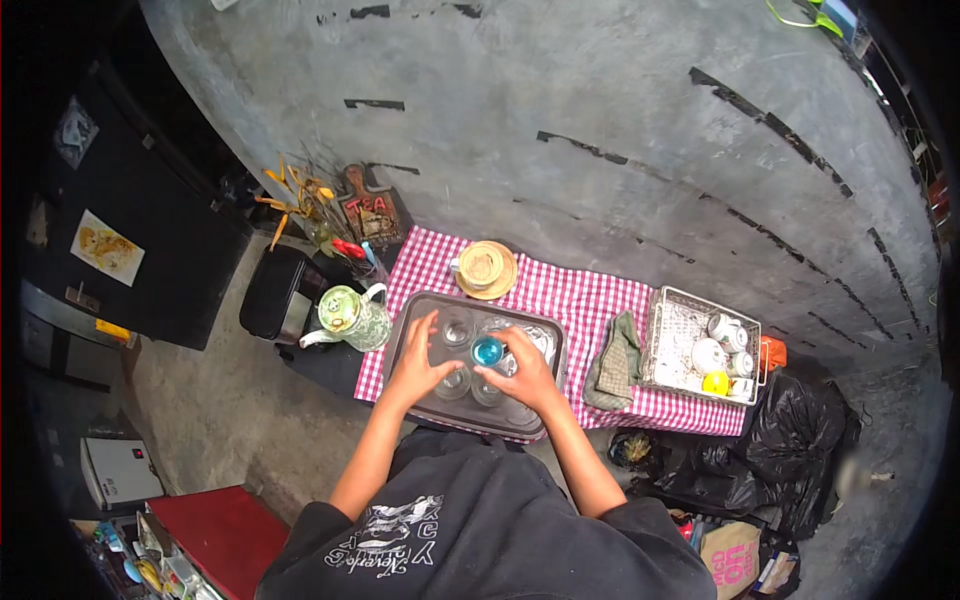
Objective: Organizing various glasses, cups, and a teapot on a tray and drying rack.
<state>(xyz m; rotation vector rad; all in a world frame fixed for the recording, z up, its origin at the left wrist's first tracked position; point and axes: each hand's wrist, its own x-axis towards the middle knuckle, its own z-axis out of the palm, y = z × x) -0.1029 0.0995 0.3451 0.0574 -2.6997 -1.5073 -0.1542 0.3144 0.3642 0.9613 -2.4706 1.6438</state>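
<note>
My right hand (527, 373) grips a small glass with a blue bottom or blue contents (487, 350), its thumb and fingers on either side of the rim. My left hand (417, 369) hovers over the left part of a dark rectangular tray (517, 424), fingers spread and holding nothing. Between the hands, a clear glass (455, 331) stands near the tray's back. Another clear glass (452, 384) is partly behind my left thumb, and a third (486, 391) lies below the blue one. Crumpled clear or foil-like material (541, 339) shows behind my right hand.
A red-and-white checked cloth (592, 289) covers the table. Behind the tray are a cup (480, 265) and its saucer (508, 279); a green patterned teapot (367, 328) stands left. Rightward lie a folded cloth (616, 367) and a wire basket (667, 328) with several cups.
</note>
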